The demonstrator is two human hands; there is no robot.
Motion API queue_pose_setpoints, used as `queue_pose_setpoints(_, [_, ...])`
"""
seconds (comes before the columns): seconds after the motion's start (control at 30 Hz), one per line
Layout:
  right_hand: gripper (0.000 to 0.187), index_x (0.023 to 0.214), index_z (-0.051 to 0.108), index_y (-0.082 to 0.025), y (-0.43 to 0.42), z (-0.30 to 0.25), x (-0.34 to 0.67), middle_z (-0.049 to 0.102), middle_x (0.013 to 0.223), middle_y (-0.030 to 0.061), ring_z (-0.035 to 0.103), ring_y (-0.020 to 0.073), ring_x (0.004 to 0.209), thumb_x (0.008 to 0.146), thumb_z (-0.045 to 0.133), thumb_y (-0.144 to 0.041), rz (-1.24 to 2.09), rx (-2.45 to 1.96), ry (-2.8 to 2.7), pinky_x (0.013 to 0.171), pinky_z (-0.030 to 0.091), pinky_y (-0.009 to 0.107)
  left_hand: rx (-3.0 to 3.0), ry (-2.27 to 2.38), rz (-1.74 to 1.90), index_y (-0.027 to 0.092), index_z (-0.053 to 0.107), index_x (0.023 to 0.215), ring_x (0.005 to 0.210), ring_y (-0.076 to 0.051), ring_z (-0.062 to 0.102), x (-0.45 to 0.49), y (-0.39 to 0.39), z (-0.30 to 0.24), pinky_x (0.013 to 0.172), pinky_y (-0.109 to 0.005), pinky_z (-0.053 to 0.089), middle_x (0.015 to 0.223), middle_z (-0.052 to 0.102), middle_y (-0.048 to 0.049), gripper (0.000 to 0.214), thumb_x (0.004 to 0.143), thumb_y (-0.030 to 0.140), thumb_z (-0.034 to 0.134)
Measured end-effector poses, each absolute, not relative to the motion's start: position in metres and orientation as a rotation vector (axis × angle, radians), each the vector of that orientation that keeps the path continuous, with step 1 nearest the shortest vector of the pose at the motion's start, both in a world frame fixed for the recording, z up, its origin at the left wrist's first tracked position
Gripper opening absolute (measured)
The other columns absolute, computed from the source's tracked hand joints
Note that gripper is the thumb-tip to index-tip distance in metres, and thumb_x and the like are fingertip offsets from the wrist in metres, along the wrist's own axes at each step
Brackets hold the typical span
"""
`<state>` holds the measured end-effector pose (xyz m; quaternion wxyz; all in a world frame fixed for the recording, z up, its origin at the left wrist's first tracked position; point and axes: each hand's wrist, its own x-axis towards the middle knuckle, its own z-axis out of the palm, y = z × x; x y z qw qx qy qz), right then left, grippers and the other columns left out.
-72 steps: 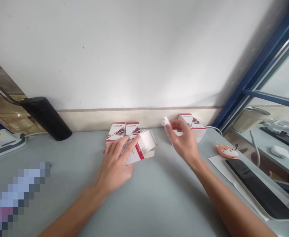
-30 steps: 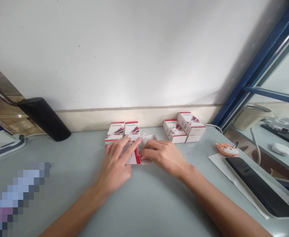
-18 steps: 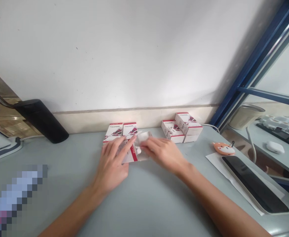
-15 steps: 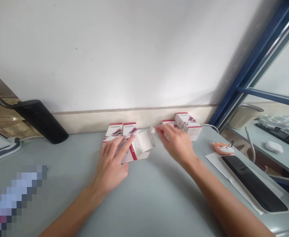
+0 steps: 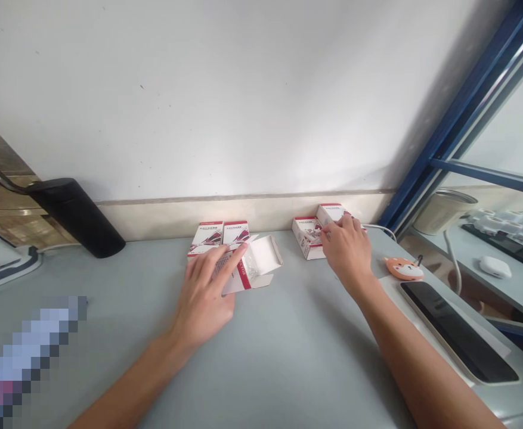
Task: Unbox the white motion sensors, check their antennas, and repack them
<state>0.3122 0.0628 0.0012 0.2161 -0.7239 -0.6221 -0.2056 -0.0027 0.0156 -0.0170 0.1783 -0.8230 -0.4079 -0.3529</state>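
My left hand [image 5: 205, 295] lies flat, fingers spread, on a white and red carton [image 5: 254, 268] whose end flaps stand open toward the right. Two closed cartons of the same kind [image 5: 220, 233] stand just behind it by the wall. My right hand [image 5: 347, 250] reaches over a second group of white and red cartons [image 5: 306, 235] at the back right. Its fingers curl down on them, and what they grip, if anything, is hidden.
A grey table [image 5: 279, 351] runs to a white wall. A black cylinder [image 5: 76, 217] leans at the back left. On the right lie an orange fox-shaped item [image 5: 403, 269], a dark phone [image 5: 458, 330] on white paper, and a blue window frame [image 5: 458, 125].
My right hand left the open carton's mouth and moved right and back onto the far-right cartons. My left hand stayed flat on the open carton.
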Motion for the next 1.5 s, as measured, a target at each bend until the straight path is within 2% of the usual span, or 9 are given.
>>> queue_pose_setpoints(0.17, [0.030, 0.113, 0.076, -0.019, 0.058, 0.009, 0.301, 0.062, 0.102, 0.0153, 0.057, 0.0316, 0.100, 0.101, 0.049, -0.021, -0.524, -1.750, -1.640, 0.075, 0.047, 0.040, -2.328, -1.156, -0.989, 0.039, 0.025, 0.167, 0.124, -0.030, 0.060, -0.003, 0.016, -0.017, 0.112, -0.046, 0.044, 0.138, 0.057, -0.0105, 0.103, 0.081, -0.007, 0.055])
queue_pose_setpoints(0.43, [0.019, 0.113, 0.074, -0.023, 0.028, 0.019, 0.244, 0.063, 0.095, 0.0060, 0.059, 0.0202, 0.087, 0.103, 0.059, -0.021, -0.125, -0.956, -2.138, 0.079, 0.050, 0.034, -2.332, -1.109, -0.951, 0.039, 0.020, 0.169, 0.125, -0.029, 0.060, -0.003, 0.015, -0.016, 0.111, -0.045, 0.043, 0.137, 0.057, -0.0105, 0.104, 0.082, -0.007, 0.055])
queue_pose_setpoints(0.57, [0.013, 0.107, 0.076, -0.023, 0.028, 0.011, 0.239, 0.063, 0.093, 0.0053, 0.057, 0.0199, 0.086, 0.103, 0.064, -0.025, -0.163, -0.968, -2.237, 0.079, 0.049, 0.033, -2.322, -1.108, -0.960, 0.041, 0.020, 0.168, 0.123, -0.029, 0.062, -0.002, 0.014, -0.015, 0.110, -0.044, 0.044, 0.136, 0.059, -0.0095, 0.104, 0.082, -0.007, 0.054])
queue_pose_setpoints(0.67, [0.021, 0.098, 0.077, -0.026, 0.029, 0.010, 0.241, 0.060, 0.089, 0.0038, 0.053, 0.0181, 0.081, 0.104, 0.059, -0.017, -0.188, -0.950, -2.247, 0.073, 0.045, 0.031, -2.333, -1.116, -0.967, 0.039, 0.018, 0.169, 0.125, -0.029, 0.061, -0.001, 0.012, -0.014, 0.111, -0.044, 0.044, 0.137, 0.059, -0.0102, 0.103, 0.084, -0.005, 0.054])
queue_pose_setpoints(0.87, [0.016, 0.097, 0.078, -0.026, 0.027, 0.011, 0.237, 0.060, 0.088, 0.0038, 0.050, 0.0180, 0.078, 0.104, 0.063, -0.024, -0.284, -0.895, -2.289, 0.071, 0.042, 0.032, -2.342, -1.137, -0.974, 0.039, 0.020, 0.168, 0.125, -0.030, 0.061, -0.002, 0.012, -0.017, 0.112, -0.045, 0.043, 0.139, 0.058, -0.0107, 0.099, 0.085, -0.003, 0.054])
queue_pose_setpoints(1.0, [0.018, 0.101, 0.072, -0.020, 0.028, 0.003, 0.230, 0.064, 0.091, 0.0045, 0.053, 0.0191, 0.081, 0.105, 0.056, -0.014, -0.398, -0.910, -2.320, 0.074, 0.042, 0.033, -2.324, -1.144, -1.009, 0.040, 0.022, 0.168, 0.124, -0.030, 0.062, -0.003, 0.014, -0.016, 0.111, -0.045, 0.044, 0.138, 0.058, -0.0103, 0.096, 0.088, 0.003, 0.060])
queue_pose_setpoints(1.2, [0.025, 0.103, 0.066, -0.020, 0.035, 0.004, 0.240, 0.065, 0.096, 0.0063, 0.056, 0.0208, 0.084, 0.111, 0.042, -0.022, -0.416, -1.013, -2.259, 0.076, 0.041, 0.035, -2.379, -1.193, -0.963, 0.035, 0.022, 0.168, 0.134, -0.034, 0.058, 0.000, 0.013, -0.011, 0.114, -0.047, 0.043, 0.147, 0.055, -0.0135, 0.087, 0.095, 0.022, 0.068])
queue_pose_setpoints(1.37, [0.019, 0.112, 0.058, -0.023, 0.039, 0.016, 0.257, 0.060, 0.120, 0.0110, 0.061, 0.0208, 0.093, 0.110, 0.039, -0.024, 0.079, -1.051, -2.054, 0.081, 0.050, 0.036, -2.505, -1.310, -0.910, 0.034, 0.018, 0.168, 0.139, -0.035, 0.053, -0.003, 0.013, -0.004, 0.113, -0.050, 0.046, 0.153, 0.050, -0.0136, 0.086, 0.097, 0.028, 0.065])
queue_pose_setpoints(1.5, [0.023, 0.115, 0.052, -0.024, 0.039, 0.021, 0.261, 0.063, 0.117, 0.0085, 0.064, 0.0175, 0.083, 0.111, 0.037, -0.041, 0.577, -0.950, -1.756, 0.079, 0.056, 0.036, -2.710, -1.367, -0.735, 0.034, 0.020, 0.169, 0.140, -0.033, 0.054, -0.013, 0.014, 0.003, 0.112, -0.048, 0.050, 0.159, 0.047, -0.0118, 0.085, 0.096, 0.028, 0.064])
